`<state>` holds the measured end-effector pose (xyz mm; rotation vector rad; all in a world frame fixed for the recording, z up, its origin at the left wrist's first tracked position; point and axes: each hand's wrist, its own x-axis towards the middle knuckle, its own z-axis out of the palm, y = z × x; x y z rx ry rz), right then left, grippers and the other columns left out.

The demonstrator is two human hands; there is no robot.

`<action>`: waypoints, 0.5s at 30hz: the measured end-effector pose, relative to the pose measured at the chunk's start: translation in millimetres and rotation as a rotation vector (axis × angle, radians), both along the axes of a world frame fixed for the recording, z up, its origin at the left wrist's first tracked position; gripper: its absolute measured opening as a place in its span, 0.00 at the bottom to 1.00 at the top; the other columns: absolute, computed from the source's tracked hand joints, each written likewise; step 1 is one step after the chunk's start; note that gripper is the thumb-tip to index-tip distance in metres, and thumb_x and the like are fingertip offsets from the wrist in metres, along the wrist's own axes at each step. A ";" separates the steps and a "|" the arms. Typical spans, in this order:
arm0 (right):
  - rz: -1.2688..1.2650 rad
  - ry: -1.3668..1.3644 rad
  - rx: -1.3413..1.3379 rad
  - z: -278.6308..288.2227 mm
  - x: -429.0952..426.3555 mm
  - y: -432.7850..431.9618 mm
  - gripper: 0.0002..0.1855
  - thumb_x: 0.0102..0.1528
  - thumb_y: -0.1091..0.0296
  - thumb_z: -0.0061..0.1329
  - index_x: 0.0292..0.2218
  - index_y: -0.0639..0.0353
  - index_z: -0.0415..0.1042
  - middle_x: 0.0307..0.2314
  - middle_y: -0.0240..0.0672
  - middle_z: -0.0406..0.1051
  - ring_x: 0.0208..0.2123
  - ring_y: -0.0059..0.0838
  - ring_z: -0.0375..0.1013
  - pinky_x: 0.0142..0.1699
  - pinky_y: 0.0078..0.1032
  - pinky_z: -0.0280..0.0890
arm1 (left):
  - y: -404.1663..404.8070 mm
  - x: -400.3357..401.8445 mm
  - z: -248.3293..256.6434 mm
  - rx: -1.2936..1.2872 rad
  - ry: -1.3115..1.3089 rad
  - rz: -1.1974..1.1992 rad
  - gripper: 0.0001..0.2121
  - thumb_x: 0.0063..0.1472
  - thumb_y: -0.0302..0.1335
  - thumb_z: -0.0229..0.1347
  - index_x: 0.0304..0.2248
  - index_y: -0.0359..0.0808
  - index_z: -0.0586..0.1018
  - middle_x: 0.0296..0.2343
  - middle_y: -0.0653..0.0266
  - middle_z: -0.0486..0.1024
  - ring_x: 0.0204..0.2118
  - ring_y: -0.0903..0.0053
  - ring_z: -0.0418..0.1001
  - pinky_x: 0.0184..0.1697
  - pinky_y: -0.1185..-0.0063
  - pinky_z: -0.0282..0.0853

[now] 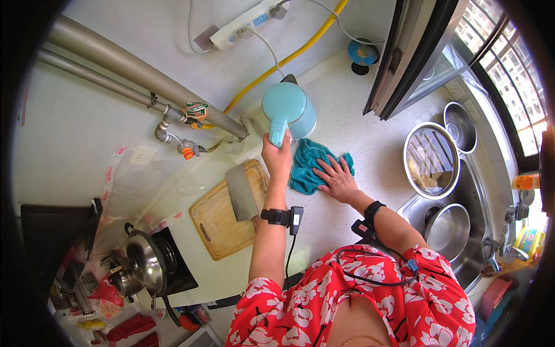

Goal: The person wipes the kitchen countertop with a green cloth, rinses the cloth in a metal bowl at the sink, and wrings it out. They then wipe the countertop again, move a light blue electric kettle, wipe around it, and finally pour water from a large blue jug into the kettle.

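Note:
My left hand [277,157] grips the handle of a light blue electric kettle [289,104] near the wall. The kettle's lid is down. Spread flat, my right hand [338,180] presses on a crumpled teal cloth [308,167] on the white speckled countertop [368,130], just right of the kettle. To the left of my left forearm, a cleaver [241,195] lies across a wooden cutting board [221,217]; its handle is partly hidden by that arm.
A power strip [247,24] with plugged cords hangs above a yellow hose [299,54]. Right are an open window sash [407,56], a glass-lidded steel pot [431,160] and a sink with a steel basin [448,230]. A lidded wok [145,260] sits left on the stove.

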<state>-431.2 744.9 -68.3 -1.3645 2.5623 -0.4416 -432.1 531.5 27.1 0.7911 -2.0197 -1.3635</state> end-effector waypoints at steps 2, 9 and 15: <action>-0.002 -0.022 0.004 -1.0 0.2 0.3 0.32 0.59 0.44 0.45 0.62 0.37 0.59 0.65 0.28 0.49 0.68 0.38 0.40 0.69 0.49 0.32 | -0.3 3.6 4.0 -0.062 -0.012 0.070 0.16 0.61 0.38 0.61 0.33 0.32 0.72 0.25 0.58 0.76 0.29 0.72 0.75 0.36 0.74 0.70; -0.034 -0.044 -0.140 -3.7 -4.4 7.0 0.22 0.55 0.56 0.53 0.51 0.44 0.71 0.55 0.31 0.62 0.60 0.41 0.56 0.62 0.44 0.52 | 2.5 30.5 16.8 -0.030 -0.048 0.056 0.14 0.62 0.35 0.60 0.32 0.31 0.73 0.23 0.67 0.71 0.26 0.82 0.67 0.30 0.79 0.65; -0.423 -0.314 -0.255 6.9 -13.7 44.1 0.11 0.53 0.64 0.53 0.39 0.54 0.73 0.38 0.36 0.72 0.43 0.44 0.71 0.46 0.41 0.66 | 34.0 72.2 23.7 0.040 -0.117 0.077 0.12 0.62 0.32 0.58 0.36 0.29 0.74 0.27 0.61 0.77 0.29 0.76 0.74 0.36 0.75 0.69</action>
